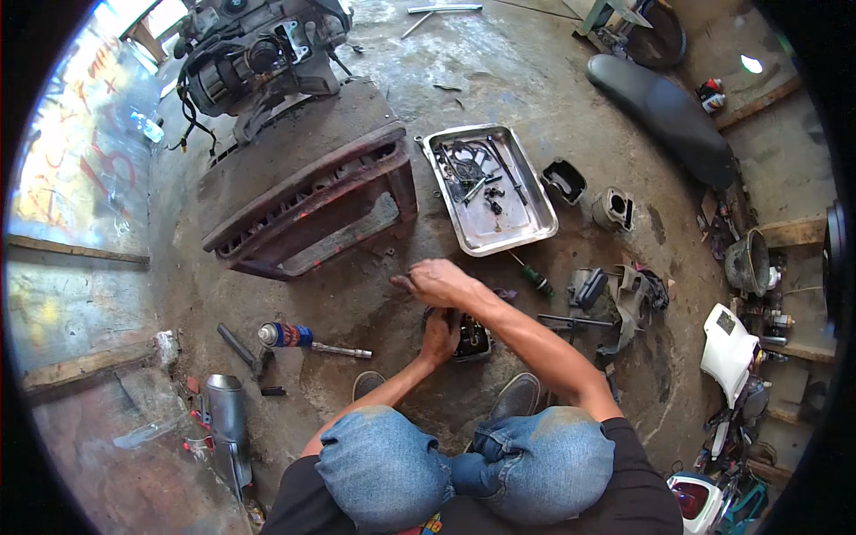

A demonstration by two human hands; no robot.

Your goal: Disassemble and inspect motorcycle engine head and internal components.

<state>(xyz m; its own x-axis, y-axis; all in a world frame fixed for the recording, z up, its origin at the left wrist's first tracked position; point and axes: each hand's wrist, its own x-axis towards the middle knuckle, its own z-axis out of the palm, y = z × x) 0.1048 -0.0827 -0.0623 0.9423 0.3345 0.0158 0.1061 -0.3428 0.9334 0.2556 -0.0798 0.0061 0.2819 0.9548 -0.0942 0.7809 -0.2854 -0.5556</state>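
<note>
My right hand (pixel 435 283) is raised above my left, fingers curled together; whatever they may hold is too small or hidden to make out. My left hand (pixel 439 341) grips the side of a dark metal engine part (pixel 473 346) on the floor between my shoes. Left of it lie a blue spray can (pixel 287 335), a chrome socket handle (pixel 343 350) and a hammer (pixel 251 361). Ahead, a steel tray (pixel 495 234) holds cables and small dark parts, and a green-handled screwdriver (pixel 538 281) lies below it.
A low rusty stand (pixel 303 187) bearing an engine (pixel 245 62) is ahead left. A black cover (pixel 563 178), cylinder (pixel 613 208) and grey parts (pixel 629 303) lie right, with a seat (pixel 660 116) and white panel (pixel 729 352) along the wall. An exhaust muffler (pixel 227 419) lies lower left.
</note>
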